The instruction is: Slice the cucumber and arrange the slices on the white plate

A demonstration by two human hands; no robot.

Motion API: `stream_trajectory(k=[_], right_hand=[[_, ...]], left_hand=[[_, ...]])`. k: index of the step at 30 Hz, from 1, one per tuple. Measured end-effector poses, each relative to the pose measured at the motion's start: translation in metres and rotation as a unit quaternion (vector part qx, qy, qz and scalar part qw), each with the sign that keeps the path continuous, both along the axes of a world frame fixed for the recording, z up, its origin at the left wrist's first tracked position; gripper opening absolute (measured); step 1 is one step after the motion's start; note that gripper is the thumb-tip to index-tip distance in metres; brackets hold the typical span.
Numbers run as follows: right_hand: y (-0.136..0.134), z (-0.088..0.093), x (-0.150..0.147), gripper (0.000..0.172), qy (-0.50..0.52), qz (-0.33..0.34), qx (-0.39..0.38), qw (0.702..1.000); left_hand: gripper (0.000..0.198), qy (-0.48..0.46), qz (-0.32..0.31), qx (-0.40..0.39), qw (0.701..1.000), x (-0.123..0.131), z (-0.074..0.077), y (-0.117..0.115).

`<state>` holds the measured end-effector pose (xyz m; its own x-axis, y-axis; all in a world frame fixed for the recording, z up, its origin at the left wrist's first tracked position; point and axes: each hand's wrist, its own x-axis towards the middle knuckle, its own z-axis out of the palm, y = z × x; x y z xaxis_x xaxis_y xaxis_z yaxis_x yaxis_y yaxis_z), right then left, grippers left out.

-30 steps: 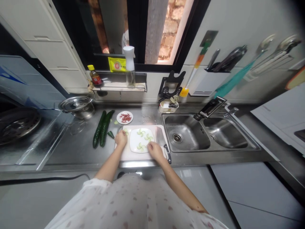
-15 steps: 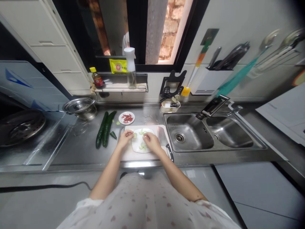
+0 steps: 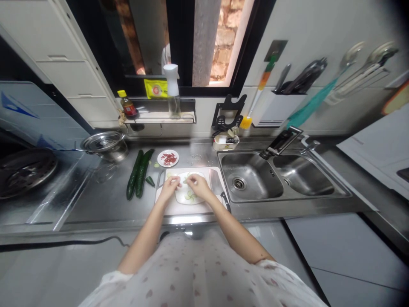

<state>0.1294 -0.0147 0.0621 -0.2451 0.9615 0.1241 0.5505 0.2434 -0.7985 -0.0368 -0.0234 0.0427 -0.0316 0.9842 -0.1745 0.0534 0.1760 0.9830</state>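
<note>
Both hands meet over the square white ceramic plate (image 3: 187, 197) that sits on the pale plastic chopping board (image 3: 179, 207) at the counter's front edge. The left hand (image 3: 169, 187) and the right hand (image 3: 198, 185) have their fingertips drawn close together above the plate's far half, pinching what looks like one of the thin pale-green cucumber slices (image 3: 191, 195); whether each hand grips its own slice I cannot tell, it is too small. Other slices lie flat on the plate's glossy surface in small fanned clusters. To my eye, the arranging goes best with light fingertip pressure, since the slices are wet, floppy and easily torn, and each should be laid down rather than dropped so the fan keeps its shape. Beside the board, two long dark-green whole cucumbers (image 3: 137, 174) rest on the brushed stainless steel counter (image 3: 102, 200), and a small round white dish of chopped red bits (image 3: 168, 158) stands behind. A black-handled cleaver (image 3: 219, 189) lies along the board's right side, near the steel double sink (image 3: 255, 181).
</note>
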Motion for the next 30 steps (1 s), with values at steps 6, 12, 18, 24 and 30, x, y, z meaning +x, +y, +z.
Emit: stream_trajectory(k=[6, 12, 18, 24, 30], right_hand=[[0.001, -0.005, 0.001, 0.013, 0.063, 0.012, 0.026, 0.998], [0.001, -0.002, -0.001, 0.012, 0.078, 0.029, 0.039, 0.996], [0.002, -0.005, -0.001, 0.012, 0.060, 0.028, 0.034, 0.997], [0.004, -0.013, -0.003, 0.011, 0.061, 0.020, 0.025, 0.998], [0.009, -0.024, -0.005, 0.014, 0.011, 0.002, -0.005, 1.000]], left_hand=[[0.042, -0.177, -0.038, -0.198, 0.963, 0.007, 0.000, -0.008], [0.039, -0.239, -0.036, -0.226, 0.944, 0.011, 0.003, -0.005], [0.053, -0.213, -0.013, -0.160, 0.964, 0.007, 0.005, -0.002], [0.063, -0.146, 0.000, -0.119, 0.982, 0.001, 0.005, 0.002], [0.060, -0.093, -0.021, -0.046, 0.994, -0.002, -0.011, 0.012]])
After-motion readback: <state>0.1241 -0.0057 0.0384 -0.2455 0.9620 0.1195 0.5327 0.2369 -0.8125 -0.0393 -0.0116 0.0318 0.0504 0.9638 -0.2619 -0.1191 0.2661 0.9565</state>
